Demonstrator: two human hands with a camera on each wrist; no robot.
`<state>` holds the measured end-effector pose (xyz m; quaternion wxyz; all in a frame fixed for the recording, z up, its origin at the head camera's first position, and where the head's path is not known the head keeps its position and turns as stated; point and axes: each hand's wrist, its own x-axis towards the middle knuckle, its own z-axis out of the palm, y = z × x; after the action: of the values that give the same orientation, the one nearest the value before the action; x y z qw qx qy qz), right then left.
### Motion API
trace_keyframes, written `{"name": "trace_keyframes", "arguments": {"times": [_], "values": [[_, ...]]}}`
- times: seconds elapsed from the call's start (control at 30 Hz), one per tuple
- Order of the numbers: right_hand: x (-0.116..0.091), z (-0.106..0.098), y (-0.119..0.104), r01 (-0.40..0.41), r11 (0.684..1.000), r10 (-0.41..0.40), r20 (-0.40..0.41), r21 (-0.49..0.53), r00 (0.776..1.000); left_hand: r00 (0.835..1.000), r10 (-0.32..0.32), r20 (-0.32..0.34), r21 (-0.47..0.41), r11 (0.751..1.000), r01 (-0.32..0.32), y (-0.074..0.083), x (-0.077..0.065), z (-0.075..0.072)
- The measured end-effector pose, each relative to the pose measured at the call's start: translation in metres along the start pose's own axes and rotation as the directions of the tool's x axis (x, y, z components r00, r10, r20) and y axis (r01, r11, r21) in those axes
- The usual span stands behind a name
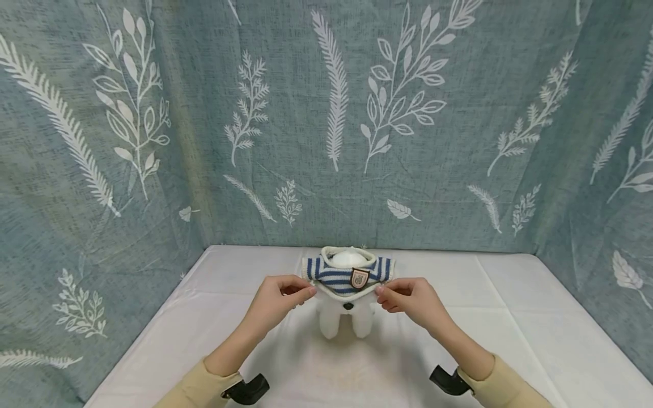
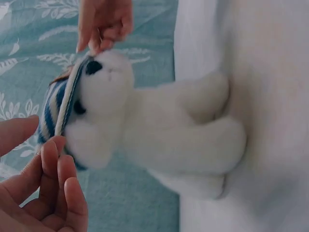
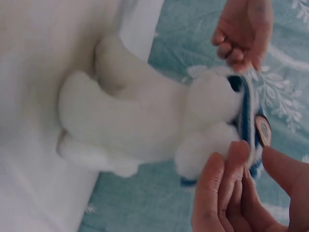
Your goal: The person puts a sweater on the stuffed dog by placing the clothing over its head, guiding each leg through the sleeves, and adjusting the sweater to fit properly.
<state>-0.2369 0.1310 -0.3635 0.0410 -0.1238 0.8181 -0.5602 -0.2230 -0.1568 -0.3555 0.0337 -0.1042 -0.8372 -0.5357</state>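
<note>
A white plush toy with a dark nose stands on the table, facing me. Its head is partly inside a blue-and-white striped knitted sweater, which has a shield-shaped badge on its front. The white crown shows in the neck opening, while the upper face is covered in the head view. My left hand pinches the sweater's hem at the left. At the hem's right side, my right hand pinches it between thumb and fingers. In the left wrist view, the hem runs across the toy's face near its eye and nose.
A white cloth covers the table. Behind it and along both sides hangs a blue-green curtain with white leaf prints. Black wrist-camera mounts sit at both cuffs, above the table's near part.
</note>
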Motion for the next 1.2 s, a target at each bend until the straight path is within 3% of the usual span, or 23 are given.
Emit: {"name": "trace_keyframes", "arguments": {"times": [0.2,0.33,0.43,0.57,0.87,1.2], "values": [[0.008,0.011,0.003,-0.077,0.993,0.081,-0.036,0.094,0.996,0.989,-0.138,0.055,-0.151,0.978,0.145,-0.003,0.009,0.011],[0.011,0.014,0.003,-0.133,0.980,0.143,-0.060,0.147,0.988,0.972,-0.222,0.078,-0.251,0.939,0.234,-0.005,0.014,0.016],[0.013,0.016,0.003,-0.141,0.973,0.155,-0.069,0.184,0.985,0.963,-0.248,0.104,-0.322,0.908,0.268,-0.006,0.017,0.020],[0.013,0.017,0.003,-0.122,0.968,0.139,-0.065,0.218,0.988,0.956,-0.266,0.122,-0.382,0.876,0.292,-0.007,0.020,0.025],[0.011,0.020,0.003,-0.095,0.973,0.109,-0.058,0.210,0.992,0.950,-0.301,0.080,-0.475,0.827,0.302,-0.004,0.020,0.036],[0.006,0.020,0.003,-0.080,0.966,0.096,-0.053,0.246,0.994,0.949,-0.270,0.163,-0.536,0.783,0.315,-0.004,0.013,0.034]]}}
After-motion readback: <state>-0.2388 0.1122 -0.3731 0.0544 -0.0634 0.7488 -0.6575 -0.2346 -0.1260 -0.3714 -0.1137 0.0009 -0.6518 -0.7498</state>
